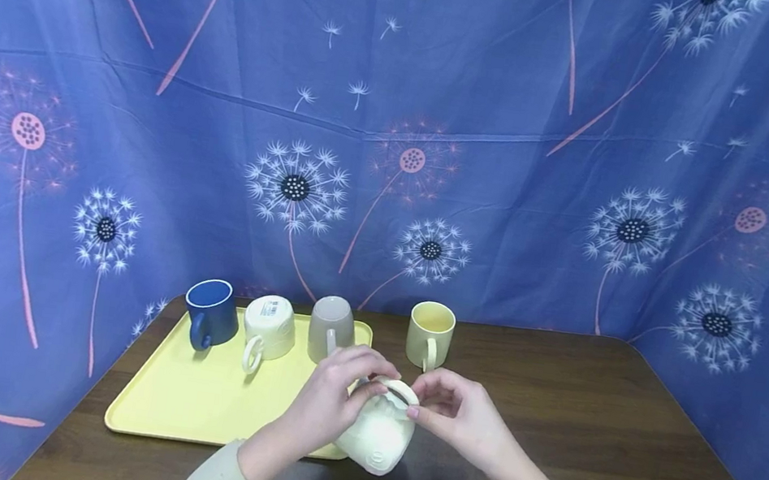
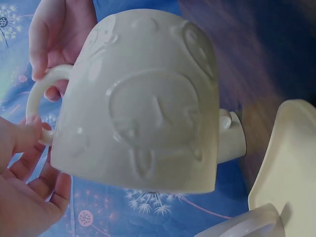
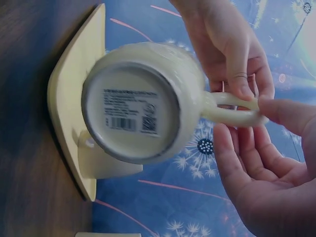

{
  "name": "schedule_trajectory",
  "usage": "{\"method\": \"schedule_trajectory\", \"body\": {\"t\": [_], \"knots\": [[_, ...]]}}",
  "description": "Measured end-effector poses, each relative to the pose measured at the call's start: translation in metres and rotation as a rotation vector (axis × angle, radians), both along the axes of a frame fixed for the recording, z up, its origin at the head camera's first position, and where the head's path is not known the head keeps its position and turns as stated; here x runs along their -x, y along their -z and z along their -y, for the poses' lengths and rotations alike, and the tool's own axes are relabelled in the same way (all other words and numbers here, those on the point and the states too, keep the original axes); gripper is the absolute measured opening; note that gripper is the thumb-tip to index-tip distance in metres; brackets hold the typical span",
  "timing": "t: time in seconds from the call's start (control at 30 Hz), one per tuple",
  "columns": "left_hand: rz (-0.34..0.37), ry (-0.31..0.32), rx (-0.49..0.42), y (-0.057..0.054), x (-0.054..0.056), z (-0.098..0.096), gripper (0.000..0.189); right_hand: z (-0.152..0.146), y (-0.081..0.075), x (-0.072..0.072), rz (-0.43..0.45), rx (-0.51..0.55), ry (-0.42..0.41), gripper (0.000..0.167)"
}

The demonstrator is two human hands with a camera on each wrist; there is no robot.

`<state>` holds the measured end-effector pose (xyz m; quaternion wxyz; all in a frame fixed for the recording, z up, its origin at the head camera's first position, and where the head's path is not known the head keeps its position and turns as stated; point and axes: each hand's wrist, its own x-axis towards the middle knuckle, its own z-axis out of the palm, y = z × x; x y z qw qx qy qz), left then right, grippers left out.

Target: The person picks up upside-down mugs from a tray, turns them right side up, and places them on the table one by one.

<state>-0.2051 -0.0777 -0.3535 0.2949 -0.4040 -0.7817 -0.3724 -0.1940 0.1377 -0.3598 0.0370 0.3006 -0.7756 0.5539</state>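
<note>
A cream mug with raised face patterns is held up off the table, over the tray's front right corner. Its base, with a printed label and barcode, faces the right wrist camera. My left hand pinches the mug's handle between thumb and fingers. From the other side, my right hand also grips the handle, its thumb at the handle's outer end. In the left wrist view the mug's body hides part of both hands' surroundings.
A yellow tray bears a blue mug, a cream mug turned upside down and a grey mug, also upside down. Right of the tray, a pale yellow mug stands upright on the dark wooden table. A blue patterned cloth hangs behind.
</note>
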Motion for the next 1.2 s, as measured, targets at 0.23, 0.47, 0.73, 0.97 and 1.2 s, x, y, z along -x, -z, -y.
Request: {"method": "schedule_trajectory", "body": {"t": [0.23, 0.47, 0.73, 0.97, 1.2], "knots": [[-0.032, 0.042, 0.062, -0.005, 0.003, 0.004, 0.02, -0.003, -0.009, 0.002, 0.143, -0.049, -0.09, 0.019], [-0.043, 0.082, 0.083, -0.009, 0.004, 0.005, 0.018, -0.002, -0.015, 0.004, 0.28, -0.065, -0.156, 0.022], [-0.031, 0.115, 0.096, -0.011, 0.004, 0.004, 0.017, 0.001, -0.016, 0.006, 0.405, 0.023, -0.297, 0.033], [0.033, 0.141, 0.109, -0.012, 0.003, 0.003, 0.019, -0.001, -0.012, 0.008, 0.428, 0.09, -0.431, 0.032], [0.043, 0.155, 0.123, -0.014, 0.002, 0.001, 0.018, -0.005, -0.008, 0.01, 0.412, 0.161, -0.578, 0.03]]}}
